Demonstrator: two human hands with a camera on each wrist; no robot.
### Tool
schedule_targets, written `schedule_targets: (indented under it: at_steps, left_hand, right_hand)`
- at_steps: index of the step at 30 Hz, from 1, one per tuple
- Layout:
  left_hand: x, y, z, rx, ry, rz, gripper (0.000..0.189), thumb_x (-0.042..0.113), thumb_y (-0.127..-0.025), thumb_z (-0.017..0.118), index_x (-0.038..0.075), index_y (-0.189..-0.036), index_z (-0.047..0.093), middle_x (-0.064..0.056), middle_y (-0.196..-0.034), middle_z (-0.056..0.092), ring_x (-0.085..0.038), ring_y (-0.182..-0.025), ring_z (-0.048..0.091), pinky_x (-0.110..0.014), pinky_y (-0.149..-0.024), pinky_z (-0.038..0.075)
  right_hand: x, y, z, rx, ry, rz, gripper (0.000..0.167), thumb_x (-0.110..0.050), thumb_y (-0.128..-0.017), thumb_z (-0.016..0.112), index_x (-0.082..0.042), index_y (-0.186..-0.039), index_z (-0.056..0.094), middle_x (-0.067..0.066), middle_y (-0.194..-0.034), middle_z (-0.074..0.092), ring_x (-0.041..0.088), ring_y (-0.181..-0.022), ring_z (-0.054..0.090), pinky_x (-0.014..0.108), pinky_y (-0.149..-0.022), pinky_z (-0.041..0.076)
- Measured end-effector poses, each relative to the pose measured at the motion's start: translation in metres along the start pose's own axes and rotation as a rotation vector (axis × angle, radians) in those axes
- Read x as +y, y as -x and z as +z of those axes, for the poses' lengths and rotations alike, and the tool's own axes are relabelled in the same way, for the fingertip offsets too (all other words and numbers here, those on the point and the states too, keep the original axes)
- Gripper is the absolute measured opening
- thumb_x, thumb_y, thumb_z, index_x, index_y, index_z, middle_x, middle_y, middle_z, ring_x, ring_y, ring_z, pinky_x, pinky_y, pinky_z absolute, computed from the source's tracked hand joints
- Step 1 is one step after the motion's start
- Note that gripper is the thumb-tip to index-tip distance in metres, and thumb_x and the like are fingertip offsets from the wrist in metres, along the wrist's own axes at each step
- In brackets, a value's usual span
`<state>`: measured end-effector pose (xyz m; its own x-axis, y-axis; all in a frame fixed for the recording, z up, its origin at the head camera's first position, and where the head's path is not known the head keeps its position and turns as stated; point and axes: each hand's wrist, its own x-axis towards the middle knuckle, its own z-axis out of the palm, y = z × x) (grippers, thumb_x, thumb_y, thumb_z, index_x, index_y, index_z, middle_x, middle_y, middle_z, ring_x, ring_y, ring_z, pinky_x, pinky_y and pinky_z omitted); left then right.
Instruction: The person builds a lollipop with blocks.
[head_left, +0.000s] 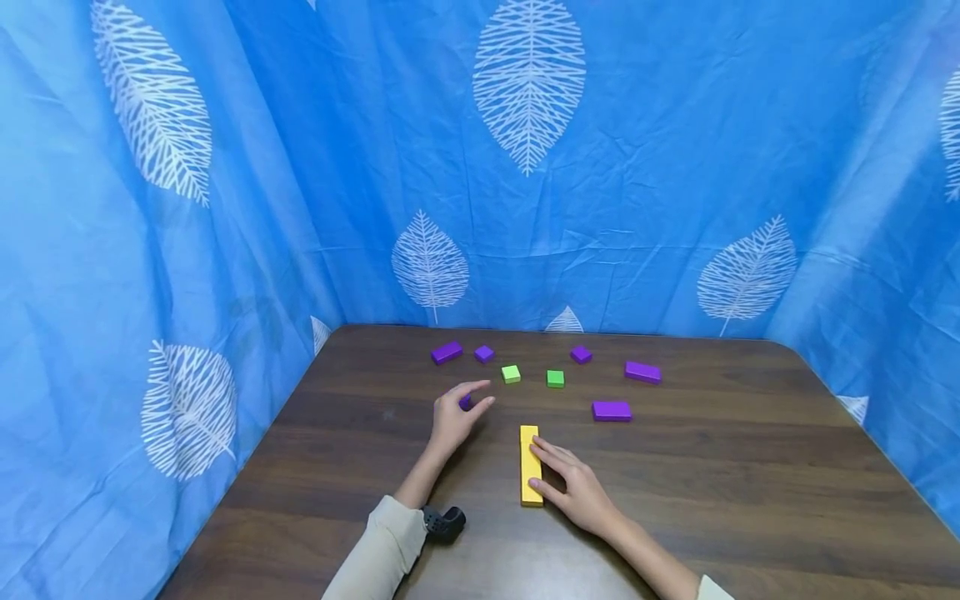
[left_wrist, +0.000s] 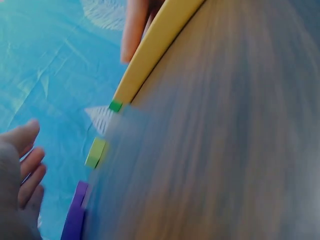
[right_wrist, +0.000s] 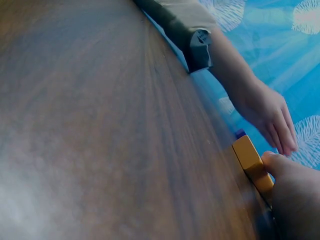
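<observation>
My left hand [head_left: 452,422] hovers over the left-middle of the table, thumb and fingers spread apart. A purple block [head_left: 466,402] shows in the gap between them; whether the hand touches it I cannot tell. A long yellow bar [head_left: 531,479] lies in front of me, pointing away, with a small step near its far end. My right hand [head_left: 576,492] rests against the bar's right side, fingertips and thumb on its top and edge. In the right wrist view, the thumb [right_wrist: 270,159] meets the yellow piece [right_wrist: 246,152]. Relaxed left fingers [left_wrist: 32,172] appear in the left wrist view.
Beyond the hands lie a light green block [head_left: 511,374], a green block [head_left: 555,379] and several purple pieces, including a near-right purple block [head_left: 612,412] and a far-left one [head_left: 447,352]. Blue leaf-patterned curtains [head_left: 600,208] surround the brown wooden table [head_left: 750,467].
</observation>
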<state>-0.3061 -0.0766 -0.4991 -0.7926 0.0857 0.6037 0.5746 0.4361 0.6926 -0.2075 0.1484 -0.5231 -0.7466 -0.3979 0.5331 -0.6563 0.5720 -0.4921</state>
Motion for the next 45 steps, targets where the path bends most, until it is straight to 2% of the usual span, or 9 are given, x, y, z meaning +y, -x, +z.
schedule_targets:
  at_steps: [3,6,13,22,27,32,37,41,45]
  left_hand:
    - [-0.006,0.002,-0.010,0.140,-0.089,0.028,0.031,0.012,-0.076,0.076,0.003,-0.105,0.069,-0.010,-0.101,0.068,-0.027,-0.091,0.064,-0.039,-0.082,0.051]
    - [-0.012,0.005,-0.017,0.199,-0.175,-0.018,0.035,0.012,-0.074,0.077,0.001,-0.105,0.068,-0.014,-0.102,0.067,-0.029,-0.095,0.063,-0.039,-0.086,0.049]
    - [-0.013,0.017,-0.027,0.152,-0.297,-0.153,0.045,0.018,-0.068,0.082,-0.002,-0.105,0.067,-0.018,-0.102,0.065,-0.034,-0.096,0.061,-0.044,-0.085,0.048]
    - [-0.011,0.022,-0.027,0.109,-0.395,-0.209,0.041,0.015,-0.065,0.084,-0.002,-0.099,0.069,-0.015,-0.094,0.066,-0.032,-0.089,0.059,-0.043,-0.081,0.048]
    - [-0.011,0.019,-0.025,0.099,-0.361,-0.198,0.036,0.013,-0.069,0.082,-0.001,-0.100,0.070,-0.014,-0.092,0.065,-0.031,-0.088,0.060,-0.042,-0.080,0.048]
    - [-0.008,0.012,-0.016,0.038,-0.254,-0.142,0.034,0.013,-0.072,0.080,0.003,-0.102,0.070,-0.012,-0.095,0.065,-0.029,-0.091,0.061,-0.042,-0.083,0.048]
    - [-0.002,0.006,0.003,-0.097,-0.175,-0.055,0.033,0.016,-0.075,0.077,0.005,-0.105,0.070,-0.010,-0.098,0.065,-0.025,-0.094,0.061,-0.039,-0.084,0.048]
    - [-0.002,0.004,0.017,-0.215,-0.163,-0.035,0.034,0.020,-0.079,0.074,0.007,-0.109,0.068,-0.007,-0.101,0.064,-0.022,-0.096,0.060,-0.037,-0.085,0.048]
    - [-0.003,0.001,0.026,-0.284,-0.177,-0.005,0.034,0.021,-0.080,0.073,0.008,-0.111,0.068,-0.005,-0.103,0.064,-0.020,-0.096,0.060,-0.035,-0.087,0.047]
  right_hand:
    - [-0.001,0.001,-0.001,0.003,0.000,0.002,0.049,-0.025,-0.084,0.068,-0.001,-0.125,0.056,0.009,-0.133,0.050,0.028,-0.119,0.048,0.048,-0.094,0.041]
    - [-0.001,0.001,-0.001,0.003,0.002,0.005,0.048,-0.025,-0.084,0.068,-0.001,-0.125,0.057,0.008,-0.133,0.050,0.028,-0.119,0.048,0.048,-0.094,0.041]
    - [0.000,0.000,0.000,0.001,0.009,-0.002,0.049,-0.025,-0.085,0.067,-0.001,-0.126,0.056,0.009,-0.133,0.050,0.029,-0.119,0.048,0.048,-0.094,0.041]
    - [0.000,0.001,-0.002,0.006,0.010,-0.007,0.049,-0.025,-0.085,0.068,0.000,-0.126,0.056,0.010,-0.133,0.050,0.030,-0.118,0.048,0.049,-0.093,0.041]
    - [0.001,0.001,-0.002,0.003,0.010,0.003,0.050,-0.026,-0.085,0.068,-0.001,-0.126,0.056,0.008,-0.134,0.050,0.029,-0.119,0.048,0.048,-0.094,0.041]
    - [0.000,-0.002,-0.003,-0.015,0.006,0.010,0.049,-0.027,-0.086,0.066,-0.003,-0.127,0.055,0.008,-0.134,0.049,0.029,-0.120,0.047,0.048,-0.095,0.040]
    - [0.000,-0.002,-0.002,-0.018,0.002,0.012,0.050,-0.028,-0.086,0.066,-0.003,-0.127,0.055,0.008,-0.134,0.049,0.029,-0.120,0.047,0.048,-0.095,0.040]
    - [0.000,0.000,-0.001,-0.015,0.001,0.015,0.050,-0.028,-0.086,0.066,-0.002,-0.127,0.055,0.008,-0.134,0.050,0.030,-0.120,0.048,0.049,-0.095,0.040]
    - [-0.001,0.000,-0.001,-0.011,0.004,0.010,0.049,-0.027,-0.086,0.066,-0.002,-0.127,0.055,0.009,-0.134,0.050,0.031,-0.119,0.048,0.049,-0.094,0.040]
